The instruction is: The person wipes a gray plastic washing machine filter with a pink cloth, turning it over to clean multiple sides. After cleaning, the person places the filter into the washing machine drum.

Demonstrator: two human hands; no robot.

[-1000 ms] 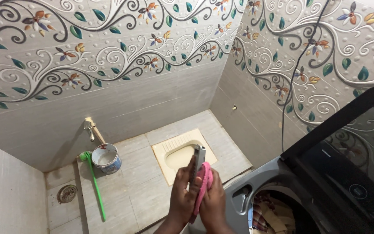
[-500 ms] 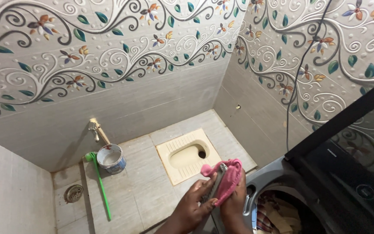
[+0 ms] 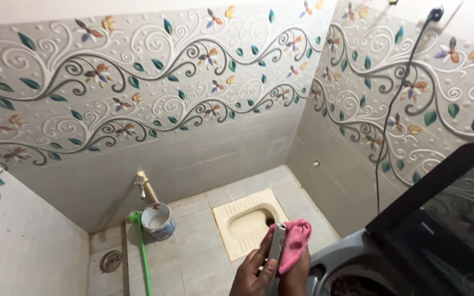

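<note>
At the bottom of the view my left hand (image 3: 254, 273) grips a thin grey flat device (image 3: 276, 248), seen edge-on and upright. Behind it my right hand (image 3: 297, 274) presses a pink cloth (image 3: 295, 248) against the device's right face. Both hands are cut off by the lower frame edge, above the left rim of a grey top-loading washing machine (image 3: 336, 262).
The washer's dark lid (image 3: 445, 214) stands open at right, a black cable (image 3: 393, 120) running up the patterned wall. Below on the tiled floor lie a squat toilet pan (image 3: 248, 222), a small bucket (image 3: 157, 220) under a tap (image 3: 140, 183), a green-handled brush (image 3: 141, 252) and a floor drain (image 3: 111, 261).
The camera has tilted up, so hands and washer sit lower in frame. The device went from raised upright to tilted and back to upright, the pink cloth sliding over it.
</note>
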